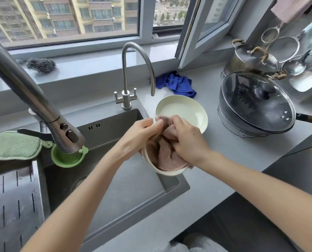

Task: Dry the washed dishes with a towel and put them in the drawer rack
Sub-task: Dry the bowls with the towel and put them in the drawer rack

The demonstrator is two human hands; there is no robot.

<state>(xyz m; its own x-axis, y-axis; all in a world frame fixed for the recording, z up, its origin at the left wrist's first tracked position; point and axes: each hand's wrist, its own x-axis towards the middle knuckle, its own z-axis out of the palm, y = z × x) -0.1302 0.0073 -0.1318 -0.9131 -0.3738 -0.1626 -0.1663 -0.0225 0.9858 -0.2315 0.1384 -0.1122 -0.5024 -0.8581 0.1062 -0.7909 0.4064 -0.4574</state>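
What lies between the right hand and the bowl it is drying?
A bunched pink towel, seen in the head view: the right hand grips it inside the bowl, whose rim the left hand holds.

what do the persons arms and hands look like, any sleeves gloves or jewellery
The left forearm and right forearm are bare to the frame's edge, with no sleeve showing. The left hand and right hand wear no gloves; no ring, watch or bracelet is visible.
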